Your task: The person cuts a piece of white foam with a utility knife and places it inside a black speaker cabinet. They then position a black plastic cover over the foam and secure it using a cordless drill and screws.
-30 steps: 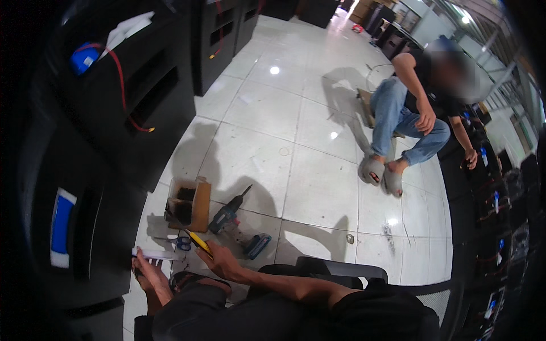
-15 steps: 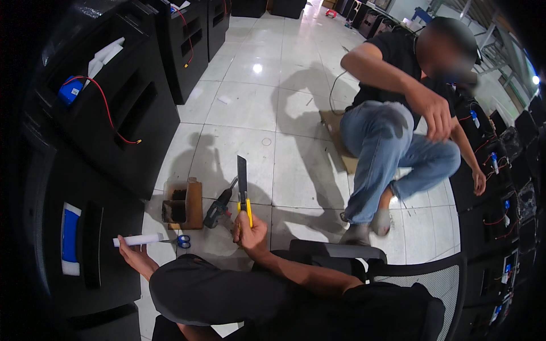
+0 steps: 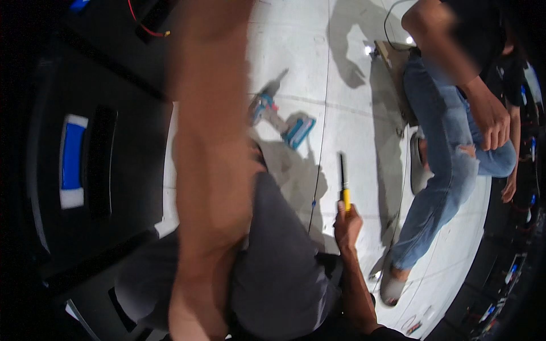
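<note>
My right hand (image 3: pixel 347 226) is closed round the yellow handle of a box cutter (image 3: pixel 346 198), its dark blade pointing away from me over the floor. Large and blurred, my left forearm (image 3: pixel 211 142) rises through the picture close to the camera and runs out at the top edge; the hand itself is out of view. Beyond my knees a teal and black cordless drill (image 3: pixel 298 132) lies on the tiles, partly covered by that forearm. On the left, a blue block with white ends (image 3: pixel 72 154) sits in a recess of a black cabinet (image 3: pixel 136 170).
A co-worker in jeans (image 3: pixel 438 142) sits on the right, one hand (image 3: pixel 493 126) hanging by a knee. Behind that person stand black units (image 3: pixel 512 250) with blue parts and wires. A red wire (image 3: pixel 149 27) hangs from another cabinet at upper left.
My left arm has swung up in front of the camera, taking its hand and the white strip it held out of sight. The view has shifted; the box cutter stays in my right hand.
</note>
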Demonstrator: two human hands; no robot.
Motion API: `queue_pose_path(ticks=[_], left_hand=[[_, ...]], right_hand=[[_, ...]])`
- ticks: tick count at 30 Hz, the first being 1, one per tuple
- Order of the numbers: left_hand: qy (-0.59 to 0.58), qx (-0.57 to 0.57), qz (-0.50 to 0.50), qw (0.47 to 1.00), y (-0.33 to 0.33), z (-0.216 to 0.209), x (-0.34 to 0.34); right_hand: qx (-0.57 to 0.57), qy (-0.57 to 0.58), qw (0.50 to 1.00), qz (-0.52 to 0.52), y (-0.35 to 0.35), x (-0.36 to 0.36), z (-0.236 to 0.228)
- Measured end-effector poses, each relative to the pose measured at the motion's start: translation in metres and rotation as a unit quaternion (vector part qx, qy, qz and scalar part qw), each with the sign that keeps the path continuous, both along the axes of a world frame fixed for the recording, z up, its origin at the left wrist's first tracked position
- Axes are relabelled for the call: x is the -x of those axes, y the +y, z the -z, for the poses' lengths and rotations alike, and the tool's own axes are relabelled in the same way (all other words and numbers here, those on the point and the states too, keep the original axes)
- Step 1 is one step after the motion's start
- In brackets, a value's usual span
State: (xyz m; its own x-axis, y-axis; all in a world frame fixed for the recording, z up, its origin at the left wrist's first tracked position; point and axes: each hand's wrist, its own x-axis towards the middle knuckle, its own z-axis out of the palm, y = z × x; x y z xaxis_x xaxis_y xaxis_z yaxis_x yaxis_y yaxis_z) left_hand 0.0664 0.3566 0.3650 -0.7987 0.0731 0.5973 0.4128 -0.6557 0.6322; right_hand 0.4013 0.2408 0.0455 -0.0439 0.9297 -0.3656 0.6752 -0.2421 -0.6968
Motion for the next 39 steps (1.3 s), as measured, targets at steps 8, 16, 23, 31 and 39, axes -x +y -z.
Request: queue_pose_path(ticks=[8,16,23,31,39], left_hand=[[-0.026,0.03,0.18,0.983,-0.007,0.02,-0.095],[0.035,0.031,0.165,0.985,-0.025,-0.034,-0.078],[0.339,0.336,0.11,0.872,-0.024,-0.042,-0.023],[0.341,0.547,0.161,0.748,-0.111,0.04,-0.009],[0.258,0.501,0.242,0.79,-0.122,0.096,-0.028]], right_hand=[[-0.038,0.168,0.972,0.158,-0.081,-0.044,-0.034],[-0.042,0.198,0.976,0.076,-0.108,-0.022,-0.046],[-0.133,0.167,0.977,0.007,-0.095,-0.029,-0.025],[-0.075,0.2,0.975,0.059,-0.093,-0.023,-0.024],[-0.099,0.196,0.967,0.127,-0.094,-0.041,-0.045]])
